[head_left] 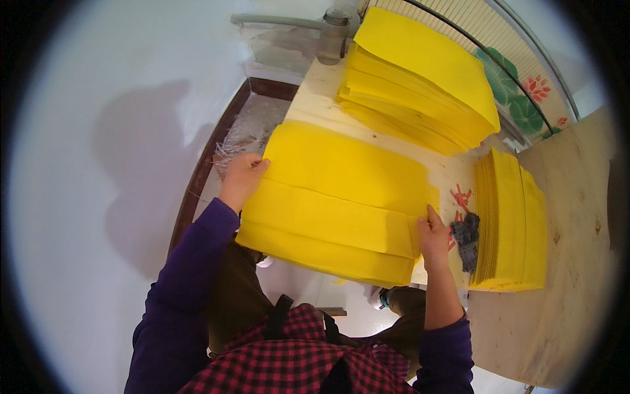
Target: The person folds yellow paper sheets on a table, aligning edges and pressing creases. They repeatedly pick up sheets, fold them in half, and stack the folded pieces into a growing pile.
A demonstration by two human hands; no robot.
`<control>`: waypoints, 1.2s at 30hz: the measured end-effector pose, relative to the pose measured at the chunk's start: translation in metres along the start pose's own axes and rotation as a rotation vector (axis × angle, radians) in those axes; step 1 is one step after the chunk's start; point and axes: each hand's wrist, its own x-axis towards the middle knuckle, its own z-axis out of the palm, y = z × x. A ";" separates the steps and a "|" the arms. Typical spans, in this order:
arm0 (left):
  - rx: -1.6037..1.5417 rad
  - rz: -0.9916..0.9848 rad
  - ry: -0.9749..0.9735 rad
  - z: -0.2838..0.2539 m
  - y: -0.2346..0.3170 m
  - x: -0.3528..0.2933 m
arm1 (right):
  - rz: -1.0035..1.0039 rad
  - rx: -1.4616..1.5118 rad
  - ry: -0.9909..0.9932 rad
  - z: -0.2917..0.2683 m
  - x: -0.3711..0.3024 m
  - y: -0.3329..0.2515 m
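Observation:
A yellow felt-like sheet [335, 207] with a folded band across it lies in front of me, its near part hanging over the table's edge. My left hand [245, 176] pinches its left edge, thumb and fingers closed. At the right edge my right hand [432, 235] grips it, with the thumb raised along the side. Other yellow layers show under its near and right edges, but I cannot tell how many. Just right of my right hand lie a dark grey fuzzy cloth [466, 240] and several thin red strips [461, 196].
A tall stack of yellow sheets [420, 72] stands at the back of the wooden table [318, 98]. Another stack of folded yellow pieces [512, 223] is at the right. A glass jar [333, 39] stands at the far corner. The white wall [72, 217] borders the left side.

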 end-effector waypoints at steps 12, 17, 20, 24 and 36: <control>-0.109 -0.101 -0.039 -0.002 0.004 -0.001 | -0.039 0.017 -0.010 -0.001 0.004 0.010; -0.294 -0.287 -0.116 -0.006 0.017 0.004 | 0.007 0.028 0.015 -0.007 0.012 0.006; -0.467 -0.378 -0.182 -0.011 0.026 0.010 | 0.167 0.224 -0.061 -0.013 0.021 -0.003; -0.445 -0.363 -0.295 -0.014 0.030 0.027 | 0.217 0.200 -0.125 -0.018 0.040 -0.014; -0.546 -0.344 -0.404 -0.004 0.014 0.071 | 0.256 0.193 -0.308 -0.022 0.106 -0.027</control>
